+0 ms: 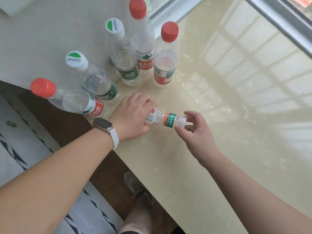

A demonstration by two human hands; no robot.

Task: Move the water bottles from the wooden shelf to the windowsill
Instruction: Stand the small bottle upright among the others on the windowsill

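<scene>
Several water bottles stand upright on the cream windowsill (228, 115): three with red caps (142, 39) (166, 54) (74, 100) and two with white-and-green caps (124, 54) (96, 78). A small clear bottle with a green-and-red label (163, 119) lies sideways just above the sill. My left hand (133, 115) grips its base end. My right hand (194, 130) pinches its white cap between thumb and fingers. The wooden shelf is out of view.
The window frame (278, 19) runs along the far edge of the sill. A grey wall (50, 31) stands left of the bottles. Below the sill's near edge are a brown floor (109, 168), my shoe (138, 188) and a patterned white fabric (25, 149).
</scene>
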